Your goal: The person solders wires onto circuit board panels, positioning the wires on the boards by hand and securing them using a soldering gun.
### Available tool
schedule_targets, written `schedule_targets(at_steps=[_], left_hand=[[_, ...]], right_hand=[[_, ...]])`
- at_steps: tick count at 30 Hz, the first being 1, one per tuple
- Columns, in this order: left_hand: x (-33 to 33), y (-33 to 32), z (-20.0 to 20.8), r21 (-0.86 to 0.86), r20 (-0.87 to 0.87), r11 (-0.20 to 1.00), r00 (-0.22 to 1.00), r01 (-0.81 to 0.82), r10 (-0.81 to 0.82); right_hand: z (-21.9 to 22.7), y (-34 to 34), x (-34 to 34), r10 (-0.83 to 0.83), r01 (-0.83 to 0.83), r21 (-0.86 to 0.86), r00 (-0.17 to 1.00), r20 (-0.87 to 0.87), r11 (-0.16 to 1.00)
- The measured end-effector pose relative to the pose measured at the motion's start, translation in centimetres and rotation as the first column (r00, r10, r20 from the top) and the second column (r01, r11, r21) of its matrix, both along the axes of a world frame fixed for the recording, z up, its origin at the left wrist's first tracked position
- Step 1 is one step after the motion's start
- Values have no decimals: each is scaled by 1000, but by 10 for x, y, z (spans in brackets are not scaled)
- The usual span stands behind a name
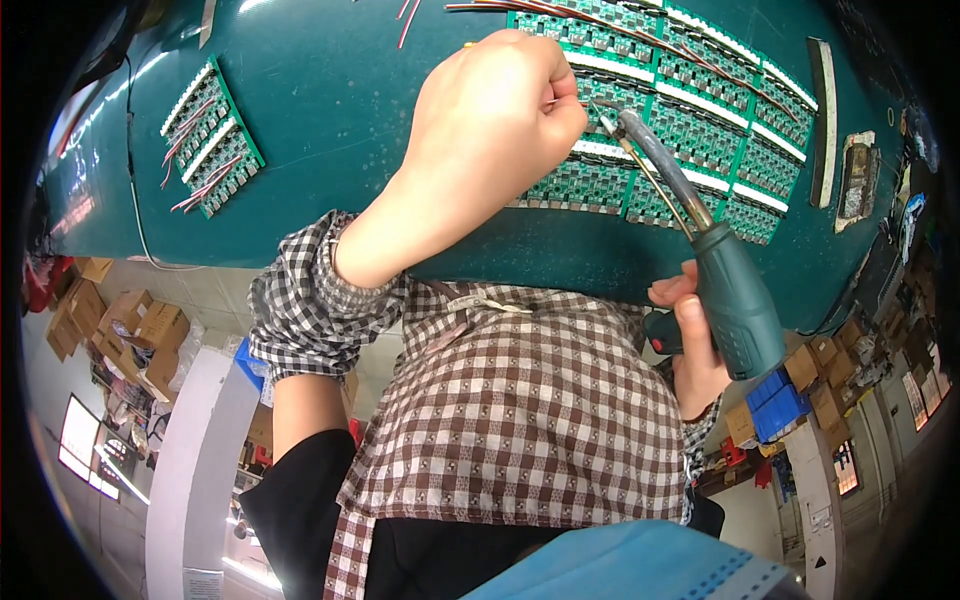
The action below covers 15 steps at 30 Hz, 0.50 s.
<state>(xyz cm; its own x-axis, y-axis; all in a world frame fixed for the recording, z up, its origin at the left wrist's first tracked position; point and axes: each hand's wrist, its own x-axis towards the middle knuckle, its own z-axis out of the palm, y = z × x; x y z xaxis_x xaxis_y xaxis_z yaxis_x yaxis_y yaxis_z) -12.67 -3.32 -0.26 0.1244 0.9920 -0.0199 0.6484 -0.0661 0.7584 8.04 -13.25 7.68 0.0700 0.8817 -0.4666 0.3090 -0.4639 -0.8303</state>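
My right hand (696, 345) is wrapped round the grip of a dark green soldering gun (738, 300). The gun's bent metal tube and thin feed rod reach up and left to a circuit board panel (690, 130), where the tip sits just beside my left fingers. My left hand (500, 105) is closed in a pinch over the panel's left part. A thin wire seems to stick out from its fingertips toward the tip; the rest is hidden by the hand. Red, white and black wires (640, 38) lie across the top of the panel.
A smaller board piece (212, 140) with wires attached lies on the green table mat (320, 110) at the left. Right of the panel are a long pale-edged strip (822, 120) and a worn metal block (857, 180). A thin cable (135, 200) hangs over the left edge.
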Motion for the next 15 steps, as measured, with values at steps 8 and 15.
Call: schedule_targets(at_steps=[8, 15], left_hand=[[0, 1, 0, -9, 1, 1000, 1000, 1, -1], [0, 0, 1, -15, 1, 1000, 1000, -1, 1]], right_hand=[[4, 3, -4, -70, 72, -80, 997, 28, 994], [5, 2, -4, -126, 129, -120, 992, 28, 984]])
